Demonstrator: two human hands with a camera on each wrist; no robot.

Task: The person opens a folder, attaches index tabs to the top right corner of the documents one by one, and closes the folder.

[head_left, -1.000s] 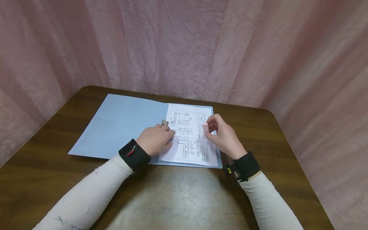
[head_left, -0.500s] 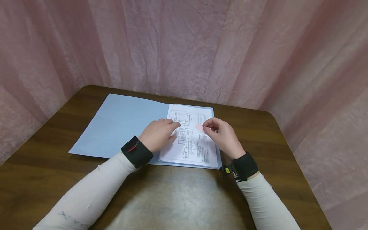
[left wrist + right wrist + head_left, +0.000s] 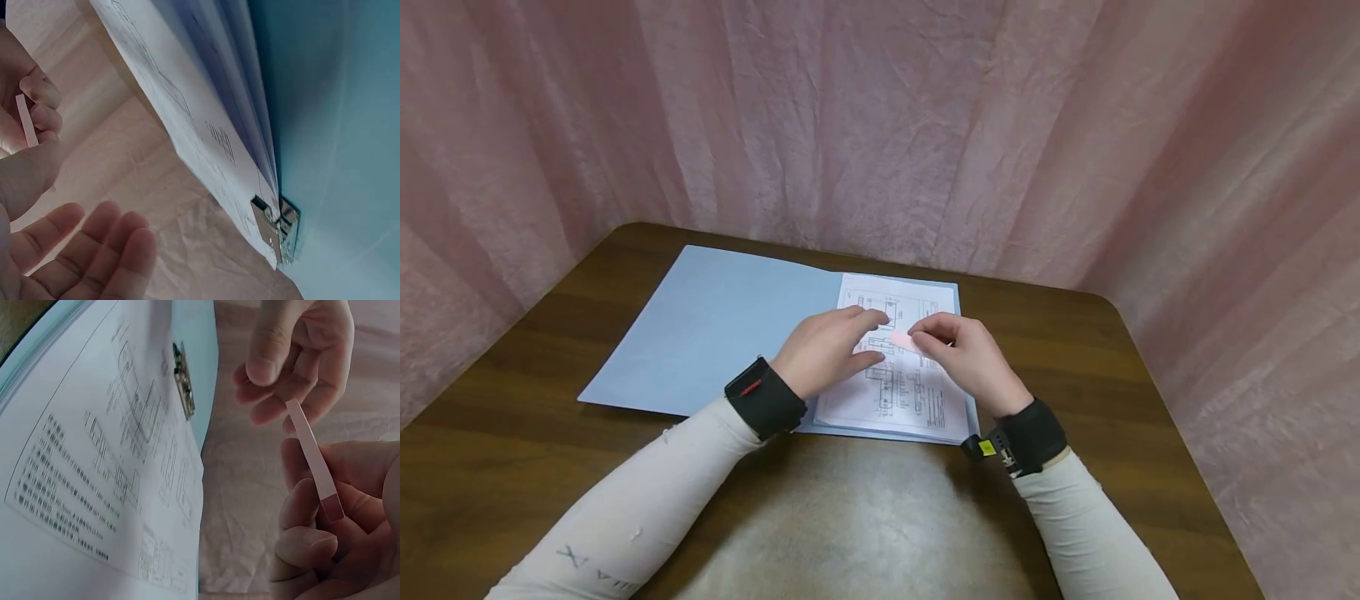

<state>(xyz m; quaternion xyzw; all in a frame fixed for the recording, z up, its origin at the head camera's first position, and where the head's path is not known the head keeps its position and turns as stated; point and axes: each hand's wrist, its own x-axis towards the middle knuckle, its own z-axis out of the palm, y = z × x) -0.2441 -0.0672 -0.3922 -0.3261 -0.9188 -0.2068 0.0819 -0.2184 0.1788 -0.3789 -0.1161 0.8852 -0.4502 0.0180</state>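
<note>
My right hand [image 3: 973, 362] pinches a small pink sticky note [image 3: 902, 340] between thumb and fingers, above the printed drawings. In the right wrist view the sticky note [image 3: 312, 453] is seen nearly edge-on, as a narrow strip; whether it is one sheet or a pad I cannot tell. Close to its left end, my left hand [image 3: 826, 350] holds nothing, its fingers and thumb spread loosely. Below both hands lies a stack of drawing sheets [image 3: 850, 407] on the right half of an open light-blue folder [image 3: 730, 321]. A metal clip [image 3: 275, 228] holds the sheets at the folder's spine.
The folder lies on a dark wooden table [image 3: 1075, 358] with a shiny patch at the front. A pink curtain [image 3: 880, 125] hangs behind and at both sides. Each wrist wears a black strap [image 3: 766, 400].
My right hand has moved left over the sheets with the sticky note. The left hand has left the clip and come right, its fingers now near the note.
</note>
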